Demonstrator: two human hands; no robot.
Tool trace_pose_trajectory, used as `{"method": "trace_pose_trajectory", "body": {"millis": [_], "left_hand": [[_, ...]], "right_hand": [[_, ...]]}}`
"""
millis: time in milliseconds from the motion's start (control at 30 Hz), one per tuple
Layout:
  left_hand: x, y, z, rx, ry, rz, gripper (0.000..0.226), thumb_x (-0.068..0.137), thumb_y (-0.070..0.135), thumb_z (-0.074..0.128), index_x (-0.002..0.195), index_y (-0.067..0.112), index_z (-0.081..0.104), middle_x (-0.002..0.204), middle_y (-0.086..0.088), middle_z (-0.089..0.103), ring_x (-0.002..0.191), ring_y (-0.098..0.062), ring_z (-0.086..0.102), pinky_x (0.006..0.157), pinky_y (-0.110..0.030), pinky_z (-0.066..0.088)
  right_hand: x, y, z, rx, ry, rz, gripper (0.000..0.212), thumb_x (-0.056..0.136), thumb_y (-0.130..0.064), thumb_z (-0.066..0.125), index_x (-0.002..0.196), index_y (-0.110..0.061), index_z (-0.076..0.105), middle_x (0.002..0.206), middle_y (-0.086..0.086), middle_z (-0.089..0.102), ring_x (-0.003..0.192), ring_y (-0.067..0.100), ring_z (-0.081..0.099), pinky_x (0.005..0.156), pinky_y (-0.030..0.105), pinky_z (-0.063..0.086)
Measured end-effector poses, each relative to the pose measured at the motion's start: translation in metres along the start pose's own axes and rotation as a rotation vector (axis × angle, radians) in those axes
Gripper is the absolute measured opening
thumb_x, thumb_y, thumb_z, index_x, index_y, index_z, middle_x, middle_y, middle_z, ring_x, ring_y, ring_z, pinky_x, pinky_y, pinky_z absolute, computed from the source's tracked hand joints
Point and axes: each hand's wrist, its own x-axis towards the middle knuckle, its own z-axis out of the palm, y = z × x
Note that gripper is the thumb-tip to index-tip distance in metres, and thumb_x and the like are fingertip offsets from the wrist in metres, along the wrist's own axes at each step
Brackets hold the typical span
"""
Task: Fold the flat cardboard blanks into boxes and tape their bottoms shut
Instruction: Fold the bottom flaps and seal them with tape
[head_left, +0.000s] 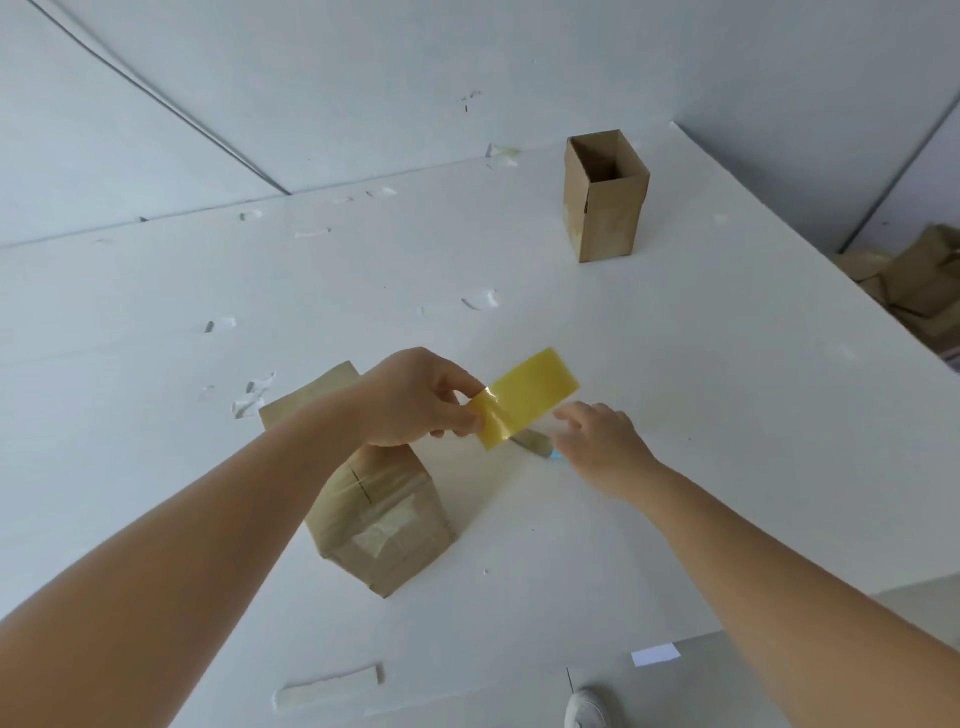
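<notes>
Big white table (675, 364), scuffed with old tape bits. Left hand (415, 400) pinches a yellow tape strip (530, 395) just past its fingertips; right hand (597, 436) reaches under it, grip unclear. Taped box (384, 525) lies below the left wrist; an open-topped box (605, 197) stands far beyond, contents not visible.

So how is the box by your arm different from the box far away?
The near box lies on its side under the left arm, its taped bottom facing the camera. The far box stands upright with its open top showing. The near box looks bigger, perhaps only because it is closer. Both are plain brown cardboard on the white table.
</notes>
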Motion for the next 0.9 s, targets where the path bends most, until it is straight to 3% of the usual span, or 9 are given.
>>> {"method": "trace_pose_trajectory", "body": {"millis": [67, 133, 233, 333, 500, 600, 667, 767, 900], "left_hand": [[-0.001, -0.002, 0.000, -0.054, 0.037, 0.013, 0.019, 0.080, 0.024, 0.071, 0.083, 0.043, 0.072, 0.061, 0.013, 0.066, 0.054, 0.001, 0.054, 0.057, -0.019, 0.043], [-0.002, -0.003, 0.000, -0.092, 0.051, 0.018, 0.018, 0.081, 0.024, 0.071, 0.082, 0.042, 0.072, 0.063, 0.012, 0.068, 0.055, 0.001, 0.054, 0.060, -0.020, 0.044], [-0.003, -0.004, 0.001, -0.091, 0.055, 0.019, 0.018, 0.080, 0.025, 0.071, 0.082, 0.042, 0.072, 0.064, 0.012, 0.068, 0.056, 0.001, 0.056, 0.065, -0.023, 0.046], [-0.003, -0.005, 0.001, -0.080, 0.069, 0.010, 0.017, 0.078, 0.027, 0.071, 0.080, 0.043, 0.072, 0.065, 0.012, 0.068, 0.055, 0.004, 0.056, 0.063, -0.021, 0.045], [-0.003, -0.008, 0.002, -0.072, 0.100, 0.008, 0.022, 0.075, 0.030, 0.073, 0.073, 0.052, 0.071, 0.070, -0.001, 0.069, 0.064, -0.006, 0.057, 0.065, -0.026, 0.043], [-0.004, -0.008, 0.003, -0.083, 0.115, 0.014, 0.021, 0.075, 0.030, 0.074, 0.075, 0.051, 0.071, 0.064, 0.005, 0.065, 0.062, -0.006, 0.055, 0.062, -0.024, 0.042], [-0.005, -0.008, 0.003, -0.098, 0.123, 0.026, 0.020, 0.075, 0.030, 0.073, 0.075, 0.050, 0.071, 0.064, 0.005, 0.065, 0.060, -0.004, 0.055, 0.061, -0.023, 0.042], [-0.008, -0.008, 0.004, -0.133, 0.129, 0.056, 0.020, 0.076, 0.028, 0.072, 0.073, 0.048, 0.071, 0.062, 0.012, 0.066, 0.055, 0.002, 0.055, 0.059, -0.021, 0.042], [-0.011, -0.010, 0.005, -0.178, 0.148, 0.093, 0.016, 0.076, 0.027, 0.071, 0.076, 0.042, 0.073, 0.058, 0.015, 0.064, 0.051, 0.002, 0.052, 0.055, -0.013, 0.041]], "right_hand": [[-0.005, 0.005, 0.011, -0.144, 0.022, -0.035, 0.034, 0.092, -0.027, 0.050, 0.126, -0.023, 0.054, 0.121, 0.003, 0.048, 0.113, 0.026, 0.042, 0.091, 0.033, 0.041], [-0.010, 0.005, 0.015, -0.178, 0.076, -0.043, 0.030, 0.092, -0.022, 0.049, 0.121, -0.021, 0.057, 0.117, 0.004, 0.049, 0.109, 0.025, 0.044, 0.083, 0.031, 0.042], [-0.018, 0.001, 0.010, -0.200, 0.090, -0.004, 0.022, 0.091, -0.017, 0.047, 0.110, -0.015, 0.058, 0.107, 0.007, 0.052, 0.094, 0.025, 0.051, 0.071, 0.028, 0.038], [-0.037, 0.000, -0.004, -0.117, 0.029, 0.008, 0.006, 0.086, -0.016, 0.048, 0.087, -0.020, 0.052, 0.089, 0.001, 0.056, 0.074, 0.020, 0.050, 0.059, 0.027, 0.034], [-0.083, -0.011, -0.032, -0.037, -0.095, -0.035, 0.020, 0.087, -0.025, 0.048, 0.069, -0.026, 0.040, 0.064, -0.006, 0.048, 0.054, 0.014, 0.041, 0.049, 0.024, 0.031], [-0.108, -0.028, -0.045, 0.019, -0.058, -0.076, 0.028, 0.093, -0.033, 0.043, 0.070, -0.019, 0.049, 0.053, -0.008, 0.043, 0.049, 0.010, 0.035, 0.047, 0.023, 0.028], [-0.121, -0.042, -0.053, 0.042, -0.053, -0.088, 0.032, 0.096, -0.037, 0.038, 0.073, -0.022, 0.055, 0.052, -0.013, 0.051, 0.047, 0.008, 0.039, 0.047, 0.021, 0.032], [-0.135, -0.067, -0.060, -0.159, 0.021, -0.126, 0.034, 0.097, -0.039, 0.034, 0.073, -0.020, 0.047, 0.060, -0.001, 0.056, 0.052, 0.017, 0.044, 0.050, 0.031, 0.035], [-0.139, -0.102, -0.064, -0.476, 0.193, -0.141, 0.039, 0.098, -0.038, 0.030, 0.063, -0.022, 0.026, 0.055, -0.005, 0.037, 0.046, 0.012, 0.032, 0.043, 0.027, 0.018]]}}
